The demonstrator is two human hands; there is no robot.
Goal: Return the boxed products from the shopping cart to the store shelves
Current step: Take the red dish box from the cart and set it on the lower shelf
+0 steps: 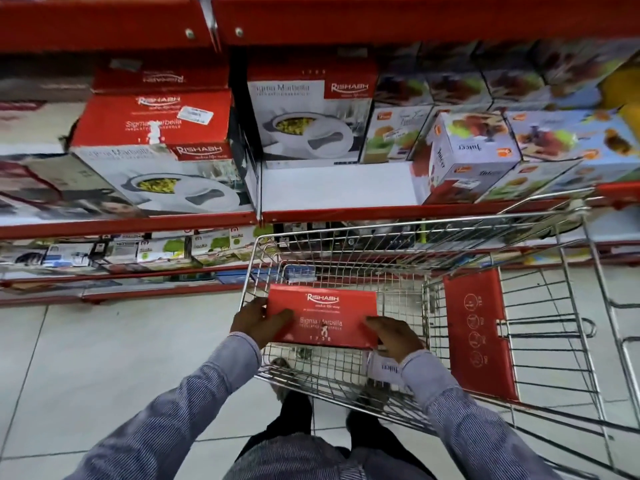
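Observation:
A red casserole box (pixel 322 315) marked Rishabh Sigma Marbella sits inside the wire shopping cart (pixel 433 237), red top facing me. My left hand (pixel 258 322) grips its left side and my right hand (pixel 393 336) grips its right near corner. A white juicer box (pixel 386 370) lies in the cart under my right wrist, mostly hidden. On the red-edged shelf (pixel 332 213) above the cart, a bare white patch (pixel 332 185) lies in front of a matching casserole box (pixel 311 109).
Two more casserole boxes (pixel 152 140) are stacked on the shelf bay to the left. Juicer boxes (pixel 474 150) fill the shelf to the right. The cart's red child-seat flap (pixel 479 334) stands at its right. Lower shelves (pixel 138 258) hold small boxes. Tiled floor (pixel 104 358) lies left.

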